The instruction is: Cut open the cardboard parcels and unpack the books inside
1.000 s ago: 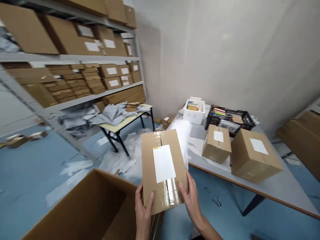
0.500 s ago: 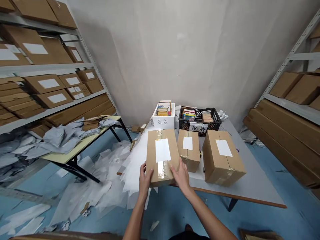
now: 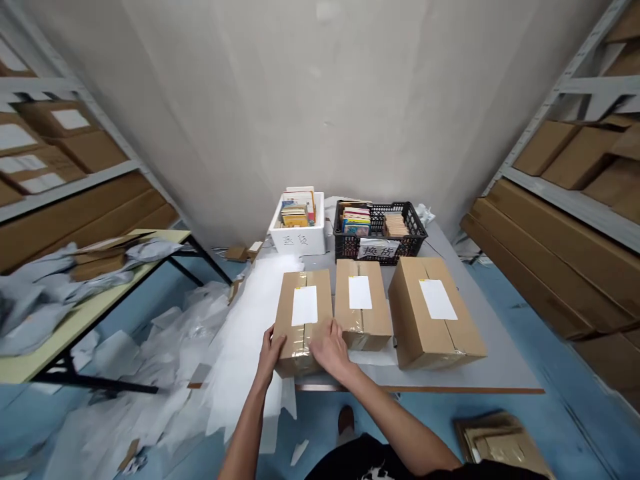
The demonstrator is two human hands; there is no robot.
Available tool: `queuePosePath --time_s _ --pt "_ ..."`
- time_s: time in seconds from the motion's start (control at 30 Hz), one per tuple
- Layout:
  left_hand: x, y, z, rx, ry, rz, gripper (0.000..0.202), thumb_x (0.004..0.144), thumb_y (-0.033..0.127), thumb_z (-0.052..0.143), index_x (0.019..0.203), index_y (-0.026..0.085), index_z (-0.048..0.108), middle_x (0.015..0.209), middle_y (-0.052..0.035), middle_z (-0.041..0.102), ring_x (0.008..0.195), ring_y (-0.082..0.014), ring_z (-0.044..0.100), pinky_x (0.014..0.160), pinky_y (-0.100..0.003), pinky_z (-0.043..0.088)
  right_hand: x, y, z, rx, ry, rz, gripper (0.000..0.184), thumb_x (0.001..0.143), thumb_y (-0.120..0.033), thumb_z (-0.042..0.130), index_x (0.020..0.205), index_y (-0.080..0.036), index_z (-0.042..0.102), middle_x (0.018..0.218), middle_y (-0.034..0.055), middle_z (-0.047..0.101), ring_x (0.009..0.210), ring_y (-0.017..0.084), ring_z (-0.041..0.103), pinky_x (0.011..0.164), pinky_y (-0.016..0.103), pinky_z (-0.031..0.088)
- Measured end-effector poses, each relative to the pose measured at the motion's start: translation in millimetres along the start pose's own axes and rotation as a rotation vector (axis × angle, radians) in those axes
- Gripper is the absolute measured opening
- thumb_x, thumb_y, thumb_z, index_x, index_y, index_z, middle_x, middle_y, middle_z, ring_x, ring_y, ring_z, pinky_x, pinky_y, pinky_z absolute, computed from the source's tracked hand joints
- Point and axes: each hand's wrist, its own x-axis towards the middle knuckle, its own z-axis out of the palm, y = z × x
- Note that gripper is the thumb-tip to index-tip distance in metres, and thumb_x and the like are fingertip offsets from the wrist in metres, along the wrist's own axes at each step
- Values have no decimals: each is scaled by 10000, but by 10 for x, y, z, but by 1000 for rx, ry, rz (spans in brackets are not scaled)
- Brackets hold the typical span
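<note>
A taped cardboard box with a white label (image 3: 303,313) rests on the grey table (image 3: 500,373) at its front left corner. My left hand (image 3: 273,348) grips the box's near left edge. My right hand (image 3: 330,348) lies on its near right top, fingers curled over the edge. Right beside it stand a second labelled box (image 3: 361,303) and a larger third box (image 3: 433,313), all in a row.
Behind the boxes are a white foam bin of books (image 3: 299,230) and a black crate of books (image 3: 380,230). White packing paper (image 3: 240,353) hangs off the table's left. Shelves of cartons (image 3: 565,247) line both sides. A side table with grey bags (image 3: 75,280) stands left.
I have carried the box from above an open carton over to the table and set it down beside the other two boxes. Both hands stayed on it throughout.
</note>
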Motion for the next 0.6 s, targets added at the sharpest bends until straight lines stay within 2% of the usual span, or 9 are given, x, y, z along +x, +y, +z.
queuePosePath --time_s 0.1,0.2,0.23,0.3,0.37,0.4,0.43,0.5,0.6 --pt "128 -252 22 101 -14 -25 657 660 484 616 1206 164 440 1276 -159 542 1159 -305 557 976 -454 458 -64 72 -15 27 -21 -109 688 825 -319 554 1420 -20 378 1468 213 390 1372 338 333 1115 457 317" --pt "148 -246 -11 266 -13 -9 697 705 477 559 1283 124 394 1328 -198 498 1207 -337 522 1009 -503 427 -178 149 -239 105 112 -201 573 872 -295 487 1403 -90 430 1418 164 477 1330 287 414 1098 450 362" --pt "130 -170 -8 346 20 32 705 722 476 542 1303 108 387 1351 -211 476 1240 -353 490 1030 -525 400 -219 192 -368 128 184 -199 533 890 -294 461 1393 -119 449 1392 147 511 1304 272 447 1082 451 386" --pt "51 79 61 479 126 195 689 769 475 503 1327 88 389 1403 -222 424 1324 -367 390 1091 -550 315 -303 327 -694 155 345 -167 464 923 -309 419 1362 -176 486 1329 113 570 1245 251 505 1043 458 429" --pt "-86 410 244 510 211 391 628 823 465 460 1333 102 409 1434 -194 401 1372 -338 321 1143 -531 235 -395 528 -1074 139 517 -125 420 939 -330 408 1322 -198 519 1269 103 606 1192 241 541 1009 460 455" --pt "-176 585 382 477 205 451 594 842 459 454 1331 125 418 1426 -171 419 1364 -317 338 1150 -514 237 -444 650 -1266 111 609 -101 409 939 -339 413 1305 -198 528 1250 105 612 1181 244 543 1004 467 452" --pt "-277 752 547 424 148 476 559 860 457 450 1327 152 427 1405 -145 448 1346 -296 371 1145 -501 260 -495 783 -1451 71 694 -70 403 938 -344 415 1295 -198 532 1244 110 610 1181 248 537 1006 479 441" --pt "-497 1028 943 294 -91 465 494 889 449 438 1321 208 438 1380 -103 483 1288 -262 451 1099 -472 357 -588 1069 -1773 -13 836 36 421 933 -377 413 1296 -193 524 1260 126 590 1195 266 513 1014 513 410" --pt "-791 1208 1625 163 -490 358 478 907 456 436 1342 257 415 1434 -98 435 1257 -242 495 1028 -437 442 -667 1505 -2083 -95 957 211 503 915 -458 399 1315 -170 500 1298 158 545 1234 295 460 1021 535 379"
